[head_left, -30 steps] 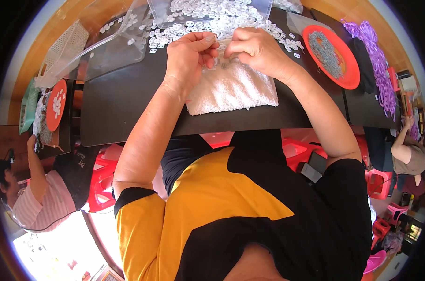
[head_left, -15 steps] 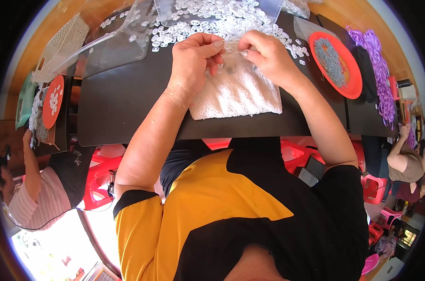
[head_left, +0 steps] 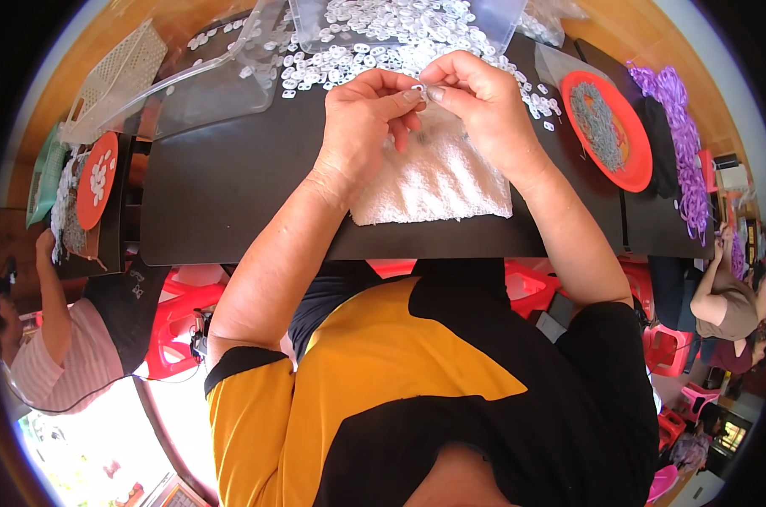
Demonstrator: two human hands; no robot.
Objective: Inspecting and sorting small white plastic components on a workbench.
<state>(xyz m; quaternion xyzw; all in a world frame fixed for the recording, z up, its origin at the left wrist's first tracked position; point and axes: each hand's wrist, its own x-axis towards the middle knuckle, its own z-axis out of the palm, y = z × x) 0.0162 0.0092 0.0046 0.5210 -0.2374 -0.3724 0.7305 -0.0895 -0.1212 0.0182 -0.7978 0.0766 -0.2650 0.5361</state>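
Note:
Above the upper part of a white terry cloth (head_left: 438, 190), my two hands meet at the fingertips. Thumb and finger of my left hand (head_left: 370, 110) pinch a small white plastic piece (head_left: 418, 88), its other fingers curled below. My right hand (head_left: 483, 97) closes its thumb and forefinger on the same piece from the right. Fingertips cover most of it, so its full shape is hidden. Just beyond my hands, many small white oval pieces with holes (head_left: 349, 61) lie scattered, spilling from a clear plastic bin (head_left: 307, 25).
To the right, an orange-red plate (head_left: 641, 160) holds a tangle of grey wire-like strands (head_left: 598, 122); purple ribbons (head_left: 691, 169) lie beyond it. A clear plastic lid (head_left: 201, 106) and a cream basket (head_left: 117, 72) stand left. A person (head_left: 66, 346) sits at the left, others at the far right.
My right fingertips have come in to the left and now meet my left fingertips at the small white piece. The view has shifted slightly.

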